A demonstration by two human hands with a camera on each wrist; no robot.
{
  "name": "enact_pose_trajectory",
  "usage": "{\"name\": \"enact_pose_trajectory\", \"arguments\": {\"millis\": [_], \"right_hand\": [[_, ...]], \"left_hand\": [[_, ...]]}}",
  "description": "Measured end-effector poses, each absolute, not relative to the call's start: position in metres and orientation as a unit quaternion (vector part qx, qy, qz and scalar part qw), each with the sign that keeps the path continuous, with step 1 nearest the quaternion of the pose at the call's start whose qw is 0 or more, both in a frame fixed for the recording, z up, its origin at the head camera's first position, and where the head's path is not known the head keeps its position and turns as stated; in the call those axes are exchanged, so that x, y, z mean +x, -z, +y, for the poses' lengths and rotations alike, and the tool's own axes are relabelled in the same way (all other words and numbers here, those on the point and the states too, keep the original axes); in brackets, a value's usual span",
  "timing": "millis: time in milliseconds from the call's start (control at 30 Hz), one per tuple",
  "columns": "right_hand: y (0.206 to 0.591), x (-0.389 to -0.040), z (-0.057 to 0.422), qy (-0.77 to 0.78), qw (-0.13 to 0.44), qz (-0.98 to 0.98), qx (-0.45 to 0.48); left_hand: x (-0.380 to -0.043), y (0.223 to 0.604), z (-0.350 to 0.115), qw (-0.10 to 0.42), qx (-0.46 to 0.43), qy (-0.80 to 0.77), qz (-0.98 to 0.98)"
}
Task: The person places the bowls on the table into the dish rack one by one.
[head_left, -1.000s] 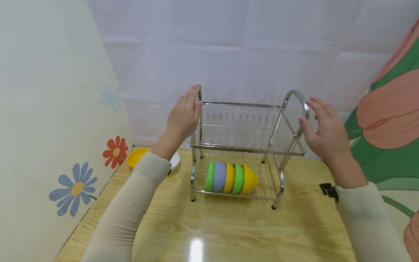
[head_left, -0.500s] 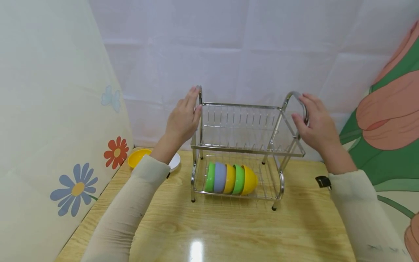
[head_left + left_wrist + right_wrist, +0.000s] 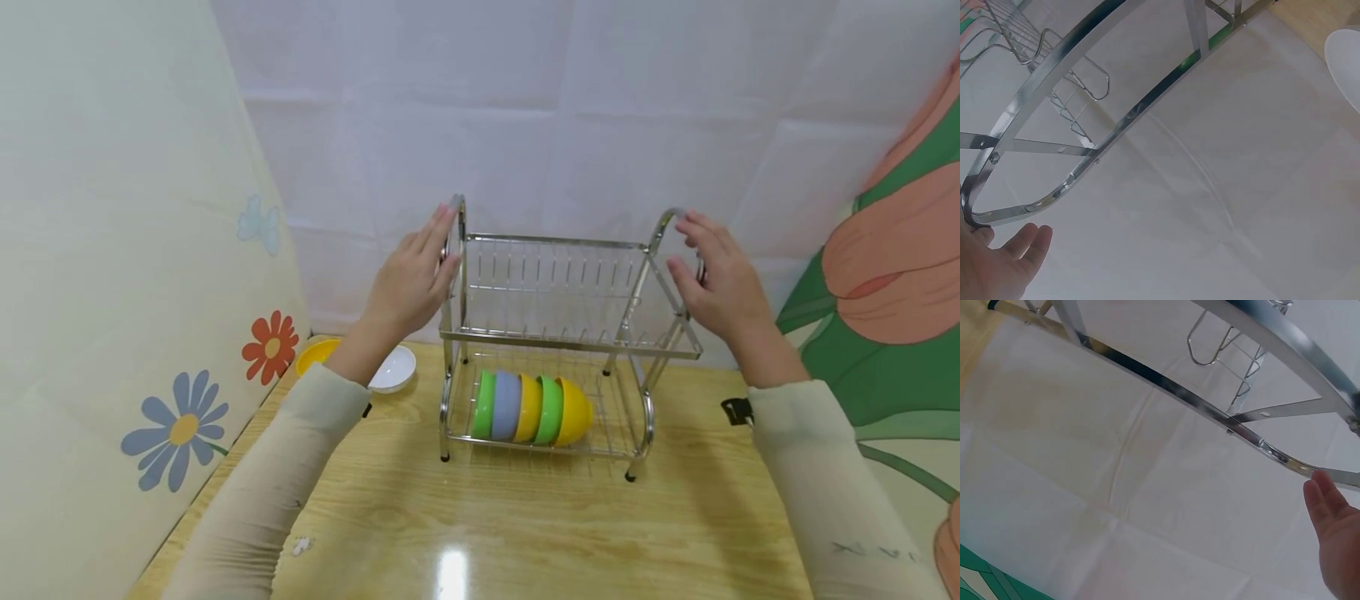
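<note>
A two-tier chrome dish rack [image 3: 555,342] stands on the wooden table. Its lower tier holds a row of several bowls on their sides: green [image 3: 483,404], lavender [image 3: 507,406], yellow [image 3: 529,408], green [image 3: 551,410] and yellow [image 3: 573,412]. My left hand [image 3: 408,283] is at the rack's left top handle, fingers fairly straight; in the left wrist view the fingertips are right at the curved end of the frame [image 3: 1129,119]. Opposite it, my right hand [image 3: 720,279] is at the right top handle with extended fingers, fingertips at the metal bar [image 3: 1166,384] in the right wrist view.
Left of the rack, a white bowl [image 3: 393,371] and a yellow bowl [image 3: 315,354] sit near the table's back edge, partly behind my left arm. White cloth [image 3: 510,150] hangs close behind the rack. A flower-printed panel [image 3: 180,429] borders the left side.
My right hand has moved left and slightly up along the right handle. The left hand has shifted a little left, showing more of the white bowl. The rack stays nearly in place.
</note>
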State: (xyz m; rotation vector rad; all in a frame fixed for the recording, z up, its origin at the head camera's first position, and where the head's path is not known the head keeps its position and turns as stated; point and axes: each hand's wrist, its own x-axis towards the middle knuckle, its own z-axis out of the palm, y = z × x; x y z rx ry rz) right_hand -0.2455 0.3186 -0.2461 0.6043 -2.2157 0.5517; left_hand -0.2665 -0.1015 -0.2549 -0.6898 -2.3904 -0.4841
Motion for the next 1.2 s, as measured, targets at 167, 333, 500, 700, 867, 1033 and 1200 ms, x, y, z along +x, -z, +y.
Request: {"name": "enact_pose_trajectory", "arguments": {"millis": [167, 333, 500, 700, 867, 1033, 1200], "right_hand": [[0.252, -0.248, 0.317, -0.219, 0.412, -0.853, 0.233], [0.257, -0.25, 0.314, -0.229, 0.446, -0.835, 0.229], [0.26, -0.25, 0.313, -0.248, 0.465, -0.821, 0.219], [0.261, -0.248, 0.312, -0.253, 0.469, -0.817, 0.219], [0.263, -0.25, 0.311, -0.251, 0.471, -0.816, 0.223], [0.264, -0.253, 0.31, -0.259, 0.469, -0.813, 0.228], [0.264, -0.254, 0.308, -0.267, 0.47, -0.81, 0.228]], "left_hand": [[-0.261, 0.258, -0.113, 0.285, -0.268, 0.178, -0.903], [-0.261, 0.264, -0.129, 0.267, -0.255, 0.189, -0.91], [-0.264, 0.271, -0.148, 0.258, -0.248, 0.19, -0.914], [-0.265, 0.288, -0.166, 0.231, -0.226, 0.177, -0.93], [-0.267, 0.308, -0.179, 0.211, -0.21, 0.176, -0.938], [-0.267, 0.328, -0.189, 0.178, -0.192, 0.172, -0.95], [-0.269, 0.347, -0.198, 0.14, -0.166, 0.165, -0.962]]}}
